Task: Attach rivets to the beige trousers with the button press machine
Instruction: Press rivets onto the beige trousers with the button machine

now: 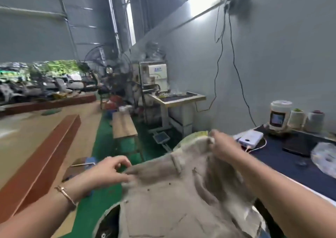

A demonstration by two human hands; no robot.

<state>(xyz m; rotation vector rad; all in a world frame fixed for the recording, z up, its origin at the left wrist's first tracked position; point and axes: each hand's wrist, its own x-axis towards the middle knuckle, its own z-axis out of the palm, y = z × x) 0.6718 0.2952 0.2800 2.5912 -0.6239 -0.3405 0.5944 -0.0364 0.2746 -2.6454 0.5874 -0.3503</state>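
I see the beige trousers (174, 192) held up, waistband stretched, belt loop and dark rivets showing. My left grip (111, 170) and right grip (222, 146) each pinch the waistband.

Both arms reach forward, left hand (109, 170) and right hand (224, 146) pinching.

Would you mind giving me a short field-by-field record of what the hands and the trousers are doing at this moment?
left hand: pinches the waistband edge of the beige trousers
right hand: grips the waistband further along, raised higher
trousers: held up and spread between both hands, belt loop facing up
rivets: small dark dots on the fabric, blurred
table: dark blue table at right, bearing a white power bank and thread cones
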